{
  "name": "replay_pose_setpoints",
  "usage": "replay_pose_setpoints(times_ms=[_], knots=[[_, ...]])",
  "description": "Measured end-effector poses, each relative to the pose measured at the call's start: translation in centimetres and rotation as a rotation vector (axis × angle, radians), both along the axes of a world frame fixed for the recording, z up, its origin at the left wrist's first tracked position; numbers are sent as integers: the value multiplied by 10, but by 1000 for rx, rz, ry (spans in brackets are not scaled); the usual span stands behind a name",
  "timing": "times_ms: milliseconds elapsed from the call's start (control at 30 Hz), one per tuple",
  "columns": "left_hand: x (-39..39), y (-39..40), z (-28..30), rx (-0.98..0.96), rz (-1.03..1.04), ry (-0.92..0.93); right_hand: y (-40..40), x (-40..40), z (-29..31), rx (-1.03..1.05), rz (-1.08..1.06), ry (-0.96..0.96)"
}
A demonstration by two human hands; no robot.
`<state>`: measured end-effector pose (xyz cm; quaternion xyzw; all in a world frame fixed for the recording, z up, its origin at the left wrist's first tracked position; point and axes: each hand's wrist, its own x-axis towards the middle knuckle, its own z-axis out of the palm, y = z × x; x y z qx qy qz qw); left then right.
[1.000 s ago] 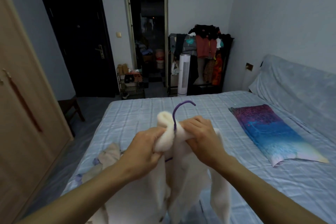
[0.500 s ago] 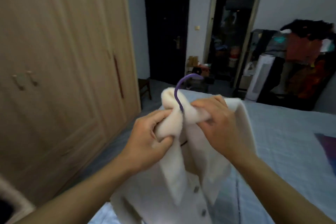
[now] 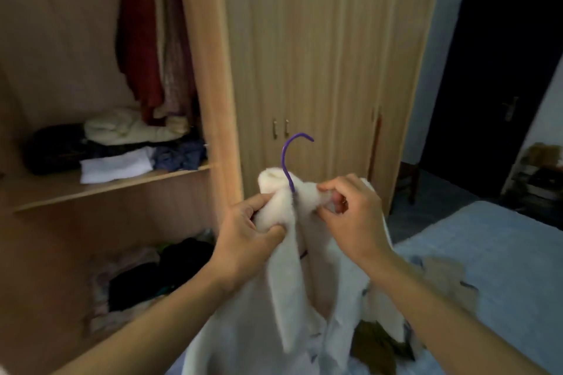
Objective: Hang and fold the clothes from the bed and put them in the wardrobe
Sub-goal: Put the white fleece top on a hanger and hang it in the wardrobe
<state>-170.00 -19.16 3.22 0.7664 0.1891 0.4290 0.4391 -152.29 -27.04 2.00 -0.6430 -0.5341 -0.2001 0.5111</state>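
A cream fleece jacket (image 3: 289, 298) hangs on a purple hanger whose hook (image 3: 291, 155) sticks up above the collar. My left hand (image 3: 246, 231) grips the left side of the collar. My right hand (image 3: 350, 213) pinches the right side of the collar beside the hook. The wooden wardrobe (image 3: 213, 70) stands in front of me, its left section open. More clothes (image 3: 441, 280) lie on the blue bed (image 3: 487, 253) at the lower right, partly hidden by my right arm.
Inside the open section hang red and beige garments (image 3: 152, 39) above a shelf (image 3: 106, 186) with piled folded clothes; dark clothes lie below. The wardrobe's closed doors (image 3: 320, 55) are straight ahead. A dark door (image 3: 502, 85) is at the right.
My view has swung left from the bed and doorway to the open wardrobe. Both hands keep their hold on the jacket collar with the hanger in it.
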Motion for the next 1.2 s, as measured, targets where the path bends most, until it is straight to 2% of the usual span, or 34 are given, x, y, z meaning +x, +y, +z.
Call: replay_pose_setpoints(times_ms=[100,233,367,467,567,633,733,800,933,1100,1200], knots=[[-54,43,-15,-110,126,-37,57,-61,1,-116,185,93],[-126,104,-32,-260,279,-121,112,-145,-6,-471,452,280],[-175,153,-43,-302,388,-179,156,-216,-11,-493,364,435],[-195,177,-52,-322,430,-223,189,-259,-6,-608,469,552],[-207,191,-62,-366,466,-263,219,-285,-4,-649,462,573],[-212,201,-71,-342,504,-255,238,-298,-9,-673,464,563],[-216,213,-81,-205,582,-225,270,-308,-20,-663,424,588],[-216,221,-86,-138,553,-175,294,-306,-28,-638,366,638],[-221,252,-96,-245,370,-126,351,-296,-51,-572,271,692],[-221,313,-91,-317,258,20,430,-262,-69,-625,319,621],[-216,351,-86,-429,223,38,465,-245,-73,-644,362,541]])
